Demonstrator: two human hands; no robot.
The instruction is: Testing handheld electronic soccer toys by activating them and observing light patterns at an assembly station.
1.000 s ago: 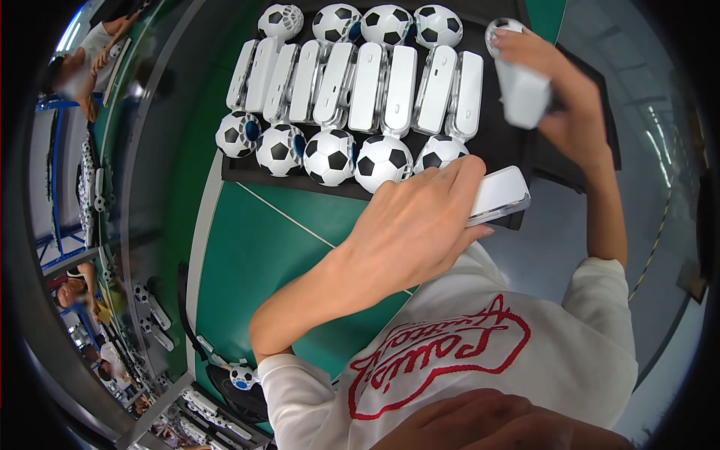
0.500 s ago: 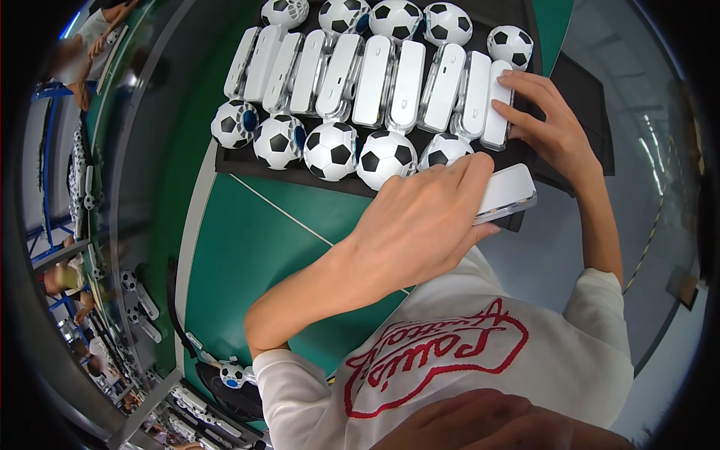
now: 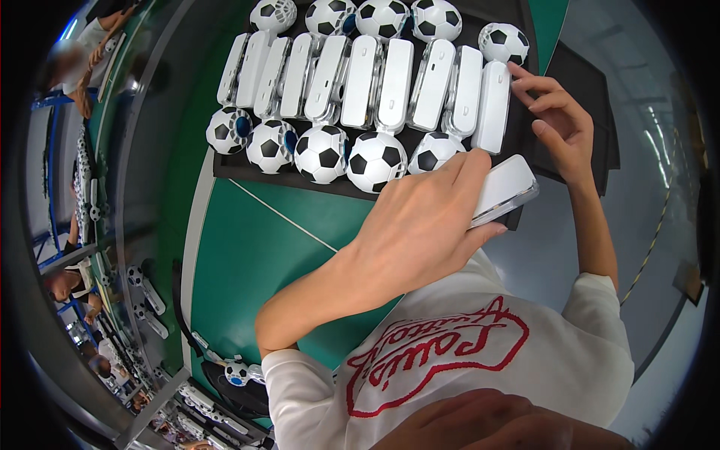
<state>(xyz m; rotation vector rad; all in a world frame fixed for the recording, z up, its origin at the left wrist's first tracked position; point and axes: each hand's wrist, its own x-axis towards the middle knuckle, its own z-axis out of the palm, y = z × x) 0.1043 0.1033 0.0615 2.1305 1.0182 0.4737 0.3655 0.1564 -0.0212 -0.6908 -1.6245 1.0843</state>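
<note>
At frame centre, the left hand (image 3: 431, 214) grips a white casing (image 3: 505, 183); at upper right, the right hand (image 3: 564, 124), fingers parted, hangs just beside the rightmost ball-ended device (image 3: 492, 109) on a black tray (image 3: 341, 187).

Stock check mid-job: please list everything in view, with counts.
Tray: 1, black, top centre
Football-ended units: 10, white with black patches, on the tray
Held unit: 1, white, right of centre
Panel: 1, black, right of tray
Table: 1, green, centre
Patterned ball: 1, white, black and blue, lower left
Background units: many, white and black, far left
Co-workers: several, far left
Floor: 1, grey, right
Shirt: 1, white and red, bottom
Left grip: 1, around held unit
Right grip: 1, open, at tray's right side
</note>
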